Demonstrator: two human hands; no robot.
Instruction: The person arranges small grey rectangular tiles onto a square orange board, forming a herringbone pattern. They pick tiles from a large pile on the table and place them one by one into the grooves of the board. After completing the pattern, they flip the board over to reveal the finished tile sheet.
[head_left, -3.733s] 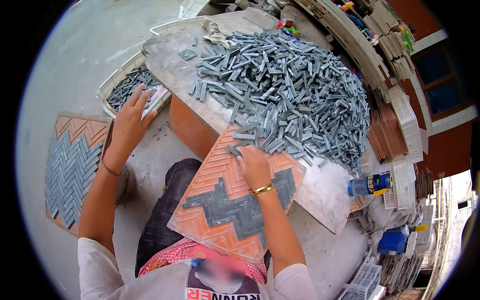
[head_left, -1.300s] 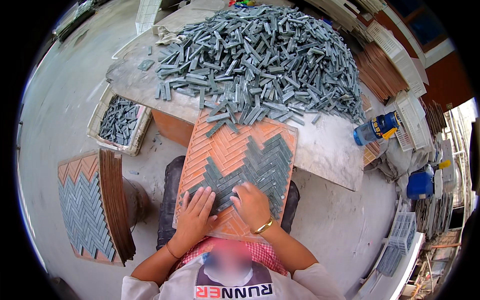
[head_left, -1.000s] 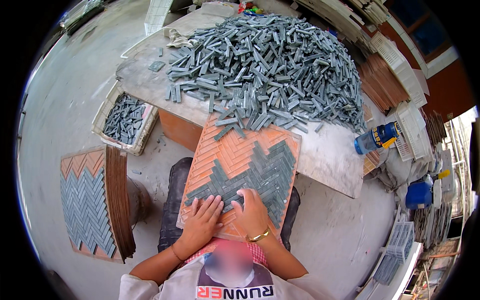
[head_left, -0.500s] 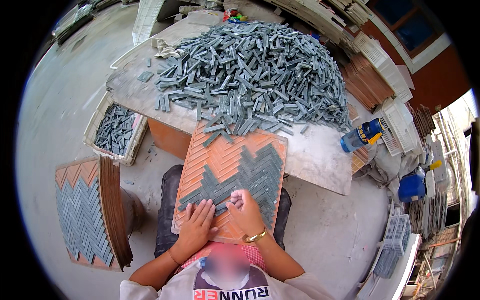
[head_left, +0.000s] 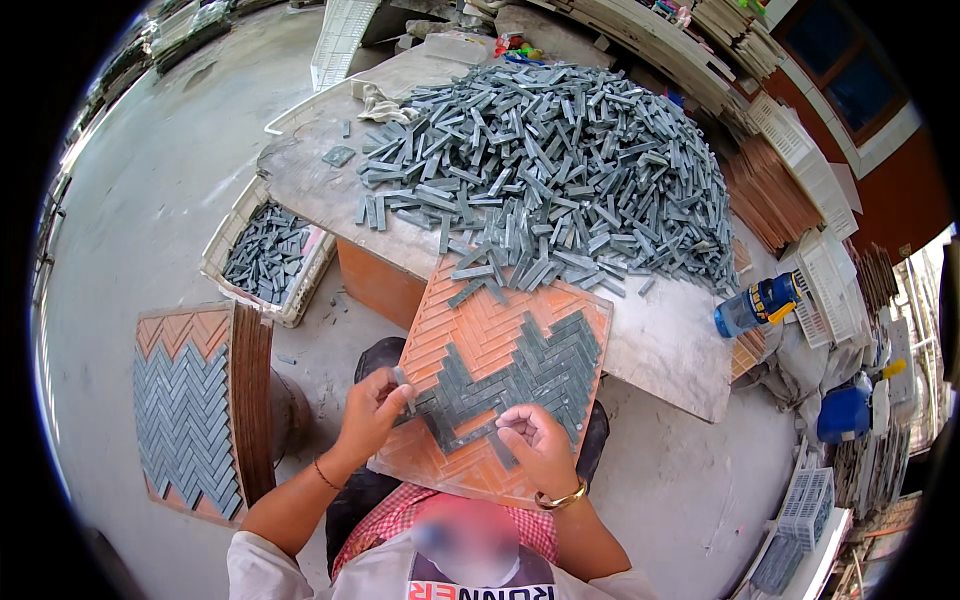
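My left hand [head_left: 370, 412] is raised over the left edge of the orange grooved board [head_left: 470, 335], closed, with a small grey stone strip [head_left: 400, 377] pinched between thumb and fingers. My right hand [head_left: 541, 450], with a gold bracelet at the wrist, hovers over the lower right of the board. Its fingers are loosely bent, apart from the thumb, and nothing shows between them. Dark stone strips [head_left: 540, 365] lie in a herringbone pattern in the board's grooves. One strip [head_left: 506, 453] sits just below my right thumb. The board slopes from my lap up to the table.
A large heap of stone strips [head_left: 560, 170] covers much of the table [head_left: 670, 350], some spilling onto the board's top. A blue bottle [head_left: 745, 308] lies at the table's right. To the left are a crate of strips [head_left: 265, 250] and a stack of boards [head_left: 185, 410].
My left hand has lifted off the board and moved left, now pinching a strip. My right hand has shifted slightly on the board and its fingers have loosened. The view has shifted.
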